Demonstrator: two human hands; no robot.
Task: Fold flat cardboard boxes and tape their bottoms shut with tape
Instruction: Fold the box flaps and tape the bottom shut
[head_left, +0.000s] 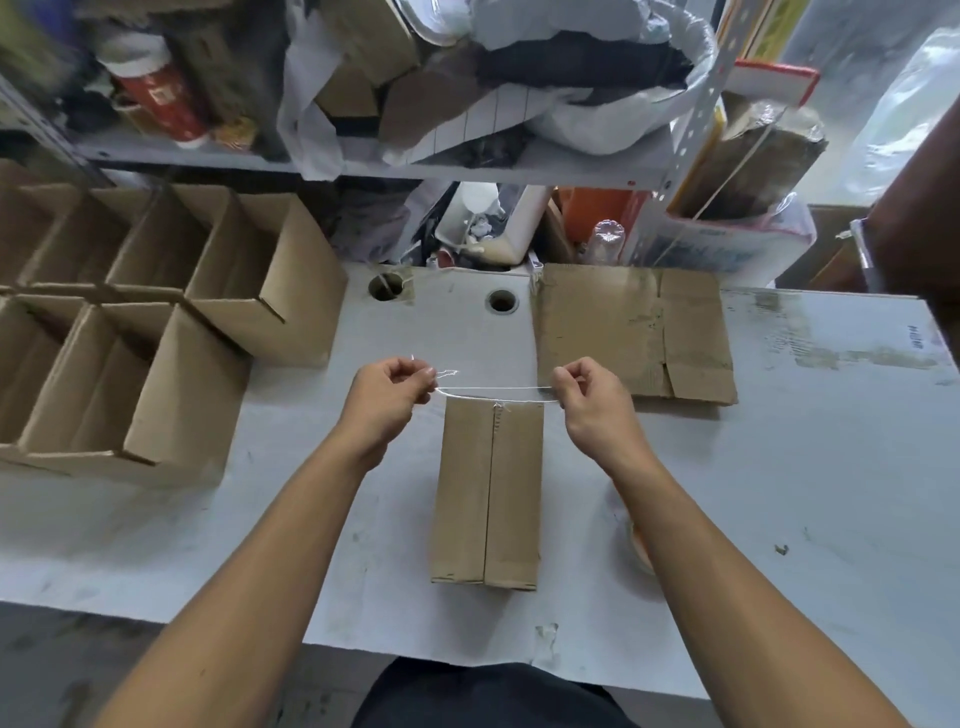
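Setting: cluttered storeroom; shelf (208, 156) of bags and bottles across the top of the frame; pale worktable (779, 467) filling the middle.

Item 1, box (488, 493): centre of frame, bottom side up, two flaps meeting along a lengthwise seam. No tape visible on the seam yet.

Item 2, tape strip (493, 391): clear, stretched taut between both hands, hanging just over the box's far edge and crosswise to the seam.

Item 3, left hand (387, 397): fingers curled, pinching the strip's left end.

Item 4, right hand (592, 400): fingers curled, pinching the strip's right end.

Item 5, tape roll (640, 551): lower right of the box, mostly hidden by the right forearm.

Item 6, finished boxes (156, 332): rows at left of frame, openings up.

Item 7, flat cardboard (634, 332): upper right of the box, lying on the table.

Handling note, as a judgement: keep the strip taut and level so it does not fold onto itself. Centre it over the seam end before lowering. Land the middle first, then smooth outward to each side. Both flaps should stay butted together, with no gap, before pressing down. A strip along the seam likely remains to be laid.
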